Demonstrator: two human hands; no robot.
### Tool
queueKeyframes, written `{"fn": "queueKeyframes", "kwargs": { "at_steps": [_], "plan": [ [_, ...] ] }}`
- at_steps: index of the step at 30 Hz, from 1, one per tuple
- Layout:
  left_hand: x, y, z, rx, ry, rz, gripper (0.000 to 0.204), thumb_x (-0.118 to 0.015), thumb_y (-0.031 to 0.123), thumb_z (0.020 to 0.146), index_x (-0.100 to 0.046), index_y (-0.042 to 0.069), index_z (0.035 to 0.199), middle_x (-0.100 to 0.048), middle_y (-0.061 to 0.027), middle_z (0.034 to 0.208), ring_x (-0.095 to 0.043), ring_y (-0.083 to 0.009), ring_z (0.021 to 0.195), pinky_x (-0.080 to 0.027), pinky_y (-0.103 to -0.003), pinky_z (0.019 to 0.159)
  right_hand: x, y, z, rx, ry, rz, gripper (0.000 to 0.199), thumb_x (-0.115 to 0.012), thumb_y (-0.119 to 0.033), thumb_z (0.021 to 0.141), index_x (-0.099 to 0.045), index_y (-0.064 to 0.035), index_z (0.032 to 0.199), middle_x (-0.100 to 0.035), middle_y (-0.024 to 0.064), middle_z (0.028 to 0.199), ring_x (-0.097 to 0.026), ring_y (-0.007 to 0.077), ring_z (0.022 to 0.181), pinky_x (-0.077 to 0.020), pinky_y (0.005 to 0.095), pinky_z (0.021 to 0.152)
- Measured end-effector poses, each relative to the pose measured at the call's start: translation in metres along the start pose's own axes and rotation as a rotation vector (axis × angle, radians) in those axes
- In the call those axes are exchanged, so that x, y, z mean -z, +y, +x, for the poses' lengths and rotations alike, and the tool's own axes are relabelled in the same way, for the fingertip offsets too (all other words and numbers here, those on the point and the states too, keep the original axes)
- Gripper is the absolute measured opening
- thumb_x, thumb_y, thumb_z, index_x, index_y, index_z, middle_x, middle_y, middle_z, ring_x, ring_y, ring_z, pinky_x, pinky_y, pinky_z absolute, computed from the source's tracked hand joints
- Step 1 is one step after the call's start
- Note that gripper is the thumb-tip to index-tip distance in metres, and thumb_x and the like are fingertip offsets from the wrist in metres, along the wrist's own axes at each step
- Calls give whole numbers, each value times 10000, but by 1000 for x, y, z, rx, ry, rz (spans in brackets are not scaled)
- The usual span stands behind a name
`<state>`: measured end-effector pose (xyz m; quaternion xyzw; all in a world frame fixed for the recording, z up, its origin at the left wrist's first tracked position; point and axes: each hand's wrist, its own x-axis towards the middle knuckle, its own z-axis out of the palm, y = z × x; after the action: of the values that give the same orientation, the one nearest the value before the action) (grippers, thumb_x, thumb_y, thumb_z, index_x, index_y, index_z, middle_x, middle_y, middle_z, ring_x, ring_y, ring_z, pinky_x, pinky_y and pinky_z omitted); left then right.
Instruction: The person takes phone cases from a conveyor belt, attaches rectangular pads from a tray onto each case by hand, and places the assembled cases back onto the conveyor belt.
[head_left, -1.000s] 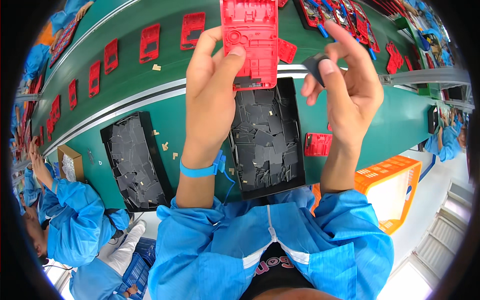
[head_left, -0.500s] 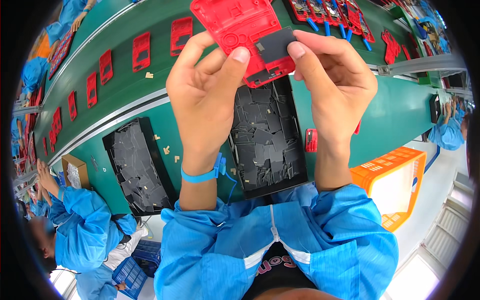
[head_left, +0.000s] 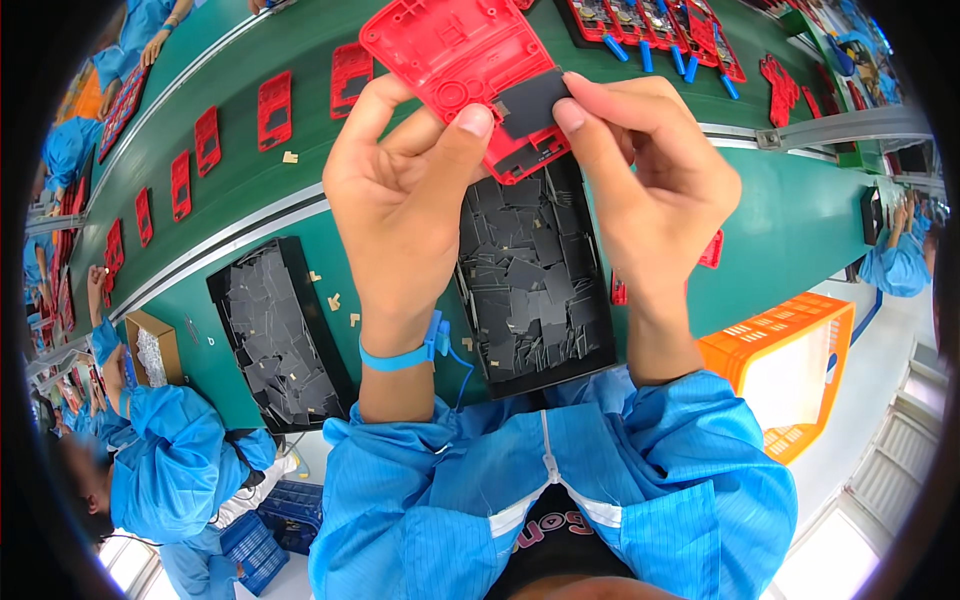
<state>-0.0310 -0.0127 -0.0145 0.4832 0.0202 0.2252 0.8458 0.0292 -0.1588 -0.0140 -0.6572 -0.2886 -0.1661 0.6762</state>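
Right hand [head_left: 650, 190] – thumb and forefinger pinched on dark pad [head_left: 533, 100], pressed onto red shell [head_left: 465, 60] | left hand [head_left: 400, 200] – fingers closed round shell's lower edge | below both: black tray [head_left: 535, 275] of pads | beyond: green belt [head_left: 240, 165]

Green table [head_left: 790, 215] with a metal rail [head_left: 820, 128] bordering a green conveyor belt [head_left: 240, 55] along its far edge. Orange crate [head_left: 800, 370] off the right edge. Pale floor [head_left: 880, 400]; bright windows [head_left: 915, 440] at lower right.
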Motion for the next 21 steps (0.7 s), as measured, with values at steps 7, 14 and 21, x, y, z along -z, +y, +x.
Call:
{"fn": "queueKeyframes", "kwargs": {
  "at_steps": [7, 14, 21],
  "plan": [
    [-4, -1, -6, -25, 43, 8, 291, -634, -60, 954, -600, -66, 1243, -751, -157, 1069, -730, -198, 962, -607, -367, 879, -12, 5, -20, 380, 59, -595, 456, -822, 53, 690, -790, -80, 1125, -566, 87, 1124, -458, 103, 654, -329, 257, 543],
    [-13, 8, -13, -69, 73, 105, 238, -699, -37, 915, -652, -50, 1148, -742, -129, 1029, -722, -203, 968, -573, -346, 891, -7, -6, -16, -67, -54, 12, 266, -795, 44, 806, -746, -20, 1059, -696, 76, 965, -562, 75, 722, -446, 225, 634],
    [-19, 9, -17, -64, 73, 34, 237, -702, -43, 893, -656, -41, 1125, -735, -117, 977, -708, -179, 907, -560, -337, 864, -9, -12, -11, -142, -156, 215, 123, -735, 58, 859, -720, 46, 981, -645, 59, 856, -571, 93, 759, -450, 235, 703]
  ]
}}
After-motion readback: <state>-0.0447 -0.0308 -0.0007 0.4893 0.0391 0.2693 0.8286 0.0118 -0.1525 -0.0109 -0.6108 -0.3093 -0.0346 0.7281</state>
